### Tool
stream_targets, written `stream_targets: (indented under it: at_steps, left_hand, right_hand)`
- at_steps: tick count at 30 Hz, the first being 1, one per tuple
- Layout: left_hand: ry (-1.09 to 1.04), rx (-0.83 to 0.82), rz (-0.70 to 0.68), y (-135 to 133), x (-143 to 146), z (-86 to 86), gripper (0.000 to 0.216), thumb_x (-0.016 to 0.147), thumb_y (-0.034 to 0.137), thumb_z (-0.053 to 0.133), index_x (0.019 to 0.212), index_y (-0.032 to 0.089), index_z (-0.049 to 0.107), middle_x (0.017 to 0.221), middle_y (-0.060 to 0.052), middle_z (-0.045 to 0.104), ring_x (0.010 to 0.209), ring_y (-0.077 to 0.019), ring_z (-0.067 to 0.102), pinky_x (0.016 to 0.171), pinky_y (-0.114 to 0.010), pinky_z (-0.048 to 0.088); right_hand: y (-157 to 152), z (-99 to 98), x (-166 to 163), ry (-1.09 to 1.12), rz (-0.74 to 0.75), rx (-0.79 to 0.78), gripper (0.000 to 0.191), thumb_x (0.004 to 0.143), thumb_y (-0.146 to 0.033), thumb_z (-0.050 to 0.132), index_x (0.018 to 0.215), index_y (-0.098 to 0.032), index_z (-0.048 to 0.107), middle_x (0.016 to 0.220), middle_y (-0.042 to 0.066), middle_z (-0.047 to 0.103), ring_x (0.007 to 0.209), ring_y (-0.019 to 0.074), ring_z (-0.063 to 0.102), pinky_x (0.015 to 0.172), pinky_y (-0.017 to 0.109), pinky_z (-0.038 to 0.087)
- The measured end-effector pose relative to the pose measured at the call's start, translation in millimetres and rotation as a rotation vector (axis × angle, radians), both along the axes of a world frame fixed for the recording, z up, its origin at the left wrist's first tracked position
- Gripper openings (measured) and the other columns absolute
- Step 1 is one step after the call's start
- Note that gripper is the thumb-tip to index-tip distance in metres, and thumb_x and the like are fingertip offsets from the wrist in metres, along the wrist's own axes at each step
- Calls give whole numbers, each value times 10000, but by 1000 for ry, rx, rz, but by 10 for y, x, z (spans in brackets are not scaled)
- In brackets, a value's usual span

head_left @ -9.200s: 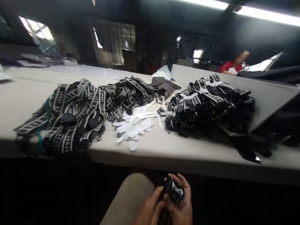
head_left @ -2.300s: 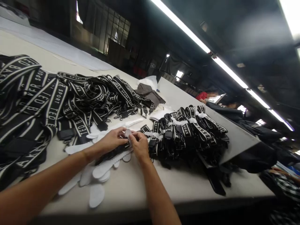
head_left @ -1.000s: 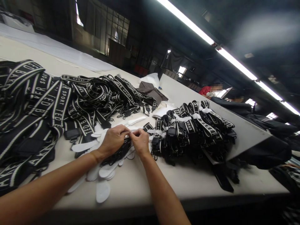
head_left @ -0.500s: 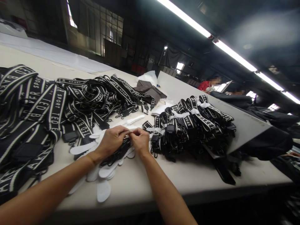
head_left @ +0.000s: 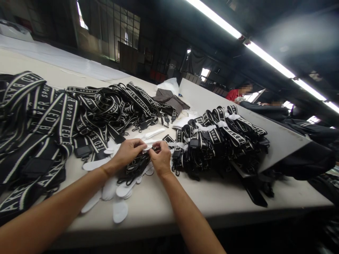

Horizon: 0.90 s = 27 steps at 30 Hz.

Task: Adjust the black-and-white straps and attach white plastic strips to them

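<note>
My fingertips [head_left: 148,150] pinch a white strip [head_left: 146,146] between left hand [head_left: 127,153] and right hand [head_left: 160,160], over a folded black strap [head_left: 135,167] with pale lettering, near the table's [head_left: 212,197] front edge; tied bundles [head_left: 219,139] just beside; since half a second ago both hands have barely shifted.

A garment or accessories workshop is shown, a factory floor rather than a home. Long pale cutting tables [head_left: 212,197] are lined up across a dark hall, lit by fluorescent tube lights [head_left: 267,60] overhead. Printed black-and-white straps [head_left: 87,113] are heaped loose on the left, while tied bundles [head_left: 222,134] are stacked on the right. Another worker in red [head_left: 234,94] is seen seated further back, near barred windows [head_left: 119,31].
</note>
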<state>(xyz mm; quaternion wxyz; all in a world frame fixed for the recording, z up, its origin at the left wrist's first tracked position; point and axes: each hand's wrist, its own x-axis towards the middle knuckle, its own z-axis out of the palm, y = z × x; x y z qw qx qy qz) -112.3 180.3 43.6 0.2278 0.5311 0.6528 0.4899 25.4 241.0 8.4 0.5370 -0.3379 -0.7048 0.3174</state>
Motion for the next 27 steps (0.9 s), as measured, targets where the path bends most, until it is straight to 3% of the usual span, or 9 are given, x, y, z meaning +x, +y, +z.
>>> stream_targets:
  at_steps: [3, 7, 9, 12, 15, 21, 24, 27]
  left_hand:
    - [145, 87, 118, -41, 58, 6, 356, 775, 508, 580, 759, 161, 660, 692, -14, 632, 664, -170, 547, 687, -293, 394]
    - [311, 269, 128, -109, 167, 15, 302, 886, 425, 539, 809, 157, 657, 764, -16, 658, 699, -155, 588, 709, -269, 413]
    - [420, 384, 116, -134, 209, 4, 278, 924, 378, 531, 825, 150, 656, 794, -19, 661, 721, -142, 600, 721, -248, 421]
    - [530, 484, 139, -159, 238, -2, 236, 950, 328, 535, 860, 147, 657, 817, -15, 666, 723, -125, 606, 718, -223, 427]
    - [543, 519, 214, -182, 235, 55, 227, 941, 323, 548, 840, 149, 652, 784, -12, 663, 684, -128, 599, 704, -230, 434]
    - [210, 403, 397, -219, 226, 267, 233, 855, 388, 588, 871, 163, 645, 728, -18, 657, 663, -163, 613, 670, -264, 460]
    - [-13, 337, 282, -200, 235, 327, 281, 778, 430, 633, 828, 154, 623, 713, -15, 638, 658, -147, 585, 656, -243, 466]
    - [-335, 181, 105, -140, 148, 277, 492, 597, 549, 772, 813, 141, 602, 706, -15, 640, 680, -143, 585, 651, -219, 490]
  right_hand:
    - [-71, 116, 49, 0, 5, 17, 156, 790, -297, 647, 687, -182, 626, 753, 7, 614, 716, 153, 544, 707, 272, 433]
    - [-122, 237, 100, 131, 259, -265, 436, 866, -515, 584, 602, -170, 607, 541, -17, 531, 532, 119, 460, 560, 255, 368]
    - [-112, 237, 96, 218, 349, -332, 472, 845, -568, 608, 601, -165, 586, 507, -31, 489, 496, 105, 416, 523, 249, 335]
    - [-95, 205, 72, 287, 386, -321, 436, 818, -555, 653, 641, -164, 579, 547, -36, 500, 522, 101, 413, 524, 239, 323]
    - [-119, 208, 59, 249, 303, -223, 410, 850, -514, 638, 636, -171, 571, 580, -35, 500, 566, 109, 422, 565, 242, 337]
    - [-155, 251, 68, 38, 89, 13, 359, 899, -424, 628, 639, -184, 567, 620, -31, 504, 624, 121, 422, 637, 269, 305]
    - [-117, 224, 58, 69, 127, -60, 350, 867, -427, 644, 628, -183, 571, 612, -33, 501, 624, 120, 422, 641, 266, 310]
    - [-99, 201, 38, 213, 278, -270, 375, 781, -487, 687, 609, -177, 566, 575, -39, 473, 590, 115, 410, 611, 258, 329]
